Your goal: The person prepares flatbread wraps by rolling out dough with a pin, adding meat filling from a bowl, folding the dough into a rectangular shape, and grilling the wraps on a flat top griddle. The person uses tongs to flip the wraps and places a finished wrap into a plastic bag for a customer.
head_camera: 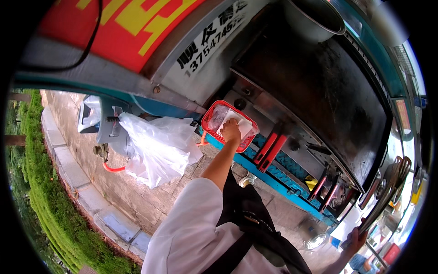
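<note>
My left hand [230,131] reaches into a red plastic basket [247,148]. Its curled fingers are on white paper [245,128], pinching at the sheet. A clear plastic bag [217,115] lies beside the paper in the basket. At the lower right, my right hand [356,238] is closed around the lower end of a long metal cooking utensil [379,203], seemingly tongs. The utensil points up and away from me, past the corner of a dark flat griddle [328,102]. My palms and the undersides of my fingers are hidden.
Red-handled tools [270,150] stand beside the basket on a blue metal ledge [280,179]. White plastic bags [157,147] hang at the left. A large metal pot [314,20] stands at the griddle's far end. A metal container [313,233] is below. A hedge [51,191] borders the paving.
</note>
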{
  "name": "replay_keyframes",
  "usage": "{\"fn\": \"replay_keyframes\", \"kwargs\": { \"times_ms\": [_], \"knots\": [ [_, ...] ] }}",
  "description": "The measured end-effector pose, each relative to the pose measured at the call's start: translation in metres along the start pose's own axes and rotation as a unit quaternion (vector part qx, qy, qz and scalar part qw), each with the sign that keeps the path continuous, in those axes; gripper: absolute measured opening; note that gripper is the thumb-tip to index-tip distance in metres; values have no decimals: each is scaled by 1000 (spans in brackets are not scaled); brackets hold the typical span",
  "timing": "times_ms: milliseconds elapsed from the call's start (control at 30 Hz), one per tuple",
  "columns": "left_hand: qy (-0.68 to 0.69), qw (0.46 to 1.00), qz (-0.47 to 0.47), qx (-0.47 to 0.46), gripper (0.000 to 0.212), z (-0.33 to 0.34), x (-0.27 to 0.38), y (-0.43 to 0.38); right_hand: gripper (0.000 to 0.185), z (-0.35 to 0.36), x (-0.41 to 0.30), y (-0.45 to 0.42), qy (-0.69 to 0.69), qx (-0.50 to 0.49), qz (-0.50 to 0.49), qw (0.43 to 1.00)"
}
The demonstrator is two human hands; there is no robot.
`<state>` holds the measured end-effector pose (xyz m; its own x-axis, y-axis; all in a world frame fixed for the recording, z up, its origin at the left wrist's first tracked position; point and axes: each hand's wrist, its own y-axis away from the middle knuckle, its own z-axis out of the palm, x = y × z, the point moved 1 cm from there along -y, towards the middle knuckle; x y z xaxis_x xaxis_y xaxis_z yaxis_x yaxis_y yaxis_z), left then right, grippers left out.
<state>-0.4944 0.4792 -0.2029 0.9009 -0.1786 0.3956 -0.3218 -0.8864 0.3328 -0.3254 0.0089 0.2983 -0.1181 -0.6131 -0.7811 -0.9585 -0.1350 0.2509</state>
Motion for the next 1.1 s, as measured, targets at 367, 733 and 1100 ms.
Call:
{"fn": "replay_keyframes", "kwargs": {
  "times_ms": [367, 733, 1100],
  "knots": [
    [215, 876, 419, 103, 10, -261, 113, 95, 81, 86, -59, -29, 193, -378, -256, 868],
    [152, 825, 539, 74, 15, -362, 154, 134, 73, 97, -97, -75, 293, -373, -363, 802],
    [252, 865, 407, 150, 9, -385, 103, 45, 55, 130, -282, -168, 61, -296, -256, 918]
  ]
}}
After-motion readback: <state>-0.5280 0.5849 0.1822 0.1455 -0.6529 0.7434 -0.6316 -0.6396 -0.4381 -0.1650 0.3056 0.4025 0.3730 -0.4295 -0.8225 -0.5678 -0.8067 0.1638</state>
